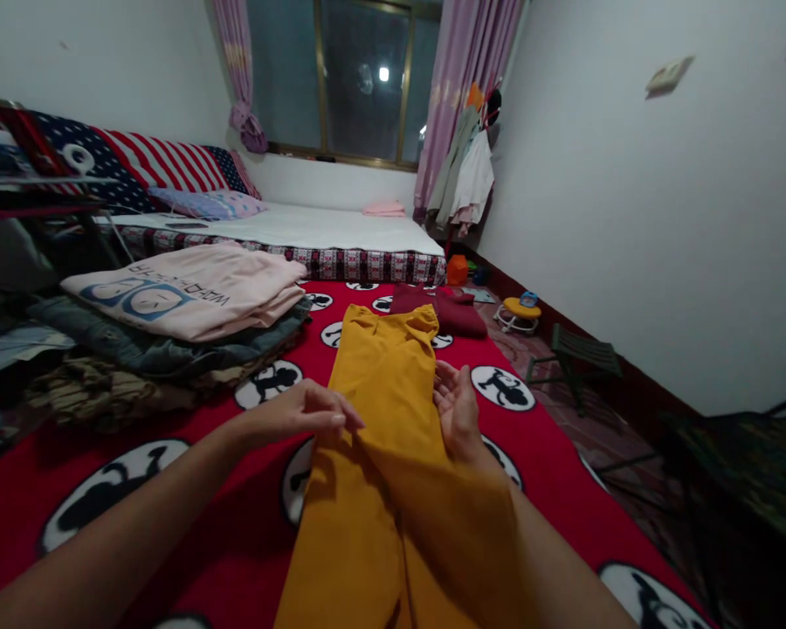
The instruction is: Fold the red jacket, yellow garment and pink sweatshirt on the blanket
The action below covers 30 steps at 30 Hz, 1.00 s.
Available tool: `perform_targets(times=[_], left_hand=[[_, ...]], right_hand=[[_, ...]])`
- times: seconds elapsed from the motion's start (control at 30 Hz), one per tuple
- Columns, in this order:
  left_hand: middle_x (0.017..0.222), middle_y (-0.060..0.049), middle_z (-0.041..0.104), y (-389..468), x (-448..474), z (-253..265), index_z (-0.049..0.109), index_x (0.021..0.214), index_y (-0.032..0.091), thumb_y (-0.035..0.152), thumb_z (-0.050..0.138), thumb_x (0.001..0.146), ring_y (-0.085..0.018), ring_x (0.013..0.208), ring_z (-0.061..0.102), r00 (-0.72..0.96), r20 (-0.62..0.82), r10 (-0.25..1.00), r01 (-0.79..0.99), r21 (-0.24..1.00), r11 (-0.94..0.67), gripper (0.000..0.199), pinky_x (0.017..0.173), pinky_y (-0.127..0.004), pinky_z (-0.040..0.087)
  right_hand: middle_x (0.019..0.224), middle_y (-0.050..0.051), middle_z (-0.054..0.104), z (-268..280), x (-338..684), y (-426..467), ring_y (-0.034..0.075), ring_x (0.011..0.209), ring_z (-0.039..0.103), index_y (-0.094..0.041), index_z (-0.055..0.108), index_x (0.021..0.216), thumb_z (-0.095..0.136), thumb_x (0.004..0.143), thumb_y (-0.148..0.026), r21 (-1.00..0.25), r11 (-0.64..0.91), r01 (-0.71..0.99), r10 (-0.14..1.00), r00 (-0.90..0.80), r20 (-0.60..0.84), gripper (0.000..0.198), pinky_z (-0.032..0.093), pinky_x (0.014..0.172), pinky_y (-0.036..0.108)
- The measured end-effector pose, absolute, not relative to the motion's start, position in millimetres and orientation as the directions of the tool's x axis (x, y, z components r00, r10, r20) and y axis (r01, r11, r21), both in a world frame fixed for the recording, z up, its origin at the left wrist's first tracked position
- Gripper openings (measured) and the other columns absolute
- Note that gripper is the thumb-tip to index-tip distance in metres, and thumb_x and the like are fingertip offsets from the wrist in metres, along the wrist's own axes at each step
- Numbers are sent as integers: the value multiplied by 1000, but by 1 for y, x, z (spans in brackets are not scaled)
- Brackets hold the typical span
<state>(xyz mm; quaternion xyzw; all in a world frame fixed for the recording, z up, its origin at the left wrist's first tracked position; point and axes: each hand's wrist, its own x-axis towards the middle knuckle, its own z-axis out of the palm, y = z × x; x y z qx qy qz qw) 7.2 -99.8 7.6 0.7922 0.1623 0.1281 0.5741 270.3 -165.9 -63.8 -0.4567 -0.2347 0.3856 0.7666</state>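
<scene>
The long mustard-yellow cloth garment (383, 411) lies lengthwise on the red blanket printed with black-and-white cartoon roundels (236, 524), its far end toward the window and its near end running off the lower edge of the view. Laid flat along this line, both long edges are within reach of one hand each.

Left hand (307, 412): palm down, fingers curved and drawn together, fingertips (348, 422) pinched on the garment's left edge about midway along its length. A fold of cloth rises at the pinch, so the grip appears closed on the fabric. The forearm enters from the lower left, nearly level with the blanket.

Right hand (457, 411): palm turned up and inward, fingers spread and relaxed, lying against the garment's right edge directly opposite the left pinch. It grips nothing visible; cloth drapes over the wrist and forearm behind it, so contact beneath cannot be confirmed.

Beyond the grip, past the garment's far end, lies a dark red folded cloth (442, 310). Left of the left hand, well apart, a stack of folded clothes topped by a pale pink printed shirt (189, 293) sits on the blanket's edge.
</scene>
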Motion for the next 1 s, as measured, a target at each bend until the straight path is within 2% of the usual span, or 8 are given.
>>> perform_targets(times=[0.13, 0.3, 0.4, 0.5, 0.63, 0.7, 0.9, 1.0], left_hand=[[95, -9, 74, -117, 12, -10, 73, 92, 16, 44, 60, 87, -22, 90, 67, 866, -38, 499, 258, 889, -379, 32, 83, -32, 51], [123, -11, 64, -136, 40, -14, 71, 104, 19, 37, 61, 87, -22, 113, 57, 858, 309, 412, 123, 653, -747, 27, 97, -34, 43], [94, -10, 71, -139, 55, -11, 73, 78, 18, 43, 54, 91, -22, 95, 62, 889, 266, 374, 234, 438, -868, 34, 89, -35, 43], [65, -9, 66, -130, 72, -7, 68, 63, 16, 46, 45, 95, -21, 70, 61, 786, 182, 591, 512, 342, -788, 50, 73, -33, 44], [98, -9, 70, -102, 99, -20, 71, 98, 17, 29, 58, 87, -23, 93, 64, 567, 338, 752, 607, 445, -658, 20, 79, -31, 47], [113, -10, 68, -88, 111, -34, 66, 114, 16, 23, 62, 84, -23, 106, 61, 468, 375, 800, 573, 560, -598, 31, 89, -32, 47], [117, -8, 69, -74, 122, -64, 67, 113, 17, 23, 61, 83, -24, 109, 63, 296, 344, 891, 413, 795, -444, 31, 98, -36, 47], [109, -6, 72, -76, 120, -66, 71, 105, 18, 20, 60, 83, -21, 102, 66, 278, 397, 875, 307, 826, -473, 24, 94, -33, 49]], right_hand=[[110, 9, 69, -63, 266, -167, 22, 102, 64, -19, 63, 102, 58, 78, -61, -906, 251, -342, 835, 550, 23, 48, 50, 86, 33], [115, 7, 66, -70, 264, -167, 21, 103, 64, -20, 57, 117, 71, 70, -37, -959, 258, -118, 820, 551, 153, 51, 50, 89, 34], [113, 7, 67, -75, 266, -165, 21, 100, 65, -22, 52, 128, 68, 69, -27, -962, 270, 29, 816, 524, 244, 61, 50, 91, 38], [118, 9, 65, -79, 270, -162, 22, 104, 63, -19, 59, 121, 64, 70, -26, -952, 243, 185, 777, 551, 305, 52, 49, 95, 39], [113, 11, 65, -84, 275, -161, 22, 100, 63, -16, 63, 110, 59, 74, -28, -932, 164, 322, 721, 606, 336, 38, 49, 94, 40], [110, 12, 64, -82, 276, -161, 23, 101, 61, -16, 65, 103, 57, 75, -27, -895, 147, 421, 704, 591, 394, 31, 51, 90, 40], [115, 11, 61, -44, 280, -133, 23, 114, 55, -18, 64, 100, 48, 80, -16, -612, 183, 769, 689, 344, 638, 26, 44, 100, 40], [111, 11, 64, -21, 284, -96, 23, 109, 57, -18, 61, 106, 49, 81, -15, -447, 80, 891, 760, 236, 605, 28, 44, 99, 37]])
